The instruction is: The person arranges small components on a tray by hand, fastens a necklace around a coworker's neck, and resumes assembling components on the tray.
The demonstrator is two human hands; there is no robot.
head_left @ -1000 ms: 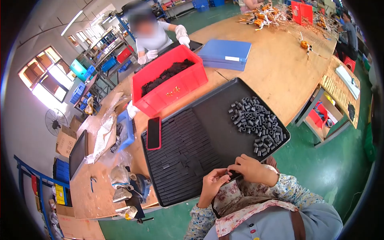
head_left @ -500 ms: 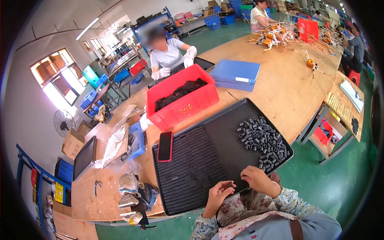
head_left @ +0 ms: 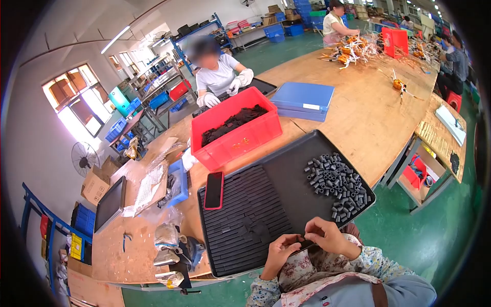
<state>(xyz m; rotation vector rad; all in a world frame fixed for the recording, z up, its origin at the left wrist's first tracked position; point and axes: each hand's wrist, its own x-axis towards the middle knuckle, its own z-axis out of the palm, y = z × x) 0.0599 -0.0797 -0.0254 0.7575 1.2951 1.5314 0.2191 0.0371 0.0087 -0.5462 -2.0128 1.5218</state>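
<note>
My left hand is closed in a pinch on a small dark piece, mostly covered by the fingers. Pinched fingers of my right hand meet it from the other side; what they grip is too small to make out. Both hands are over the near edge of a black tray. Rows of flat black strips fill the tray's left part, with a few loose dark pieces on top. Short black tubes lie heaped at its right. A red-edged phone rests on the strips.
Beyond the tray stand a red bin of black pieces and a blue flat box. A co-worker in white gloves sits behind the bin. Pliers and a blue crate are on the left.
My right hand has moved left and down, bringing its fingertips to the dark piece at my left hand. The view has shifted slightly. The co-worker's gloved hands have moved.
</note>
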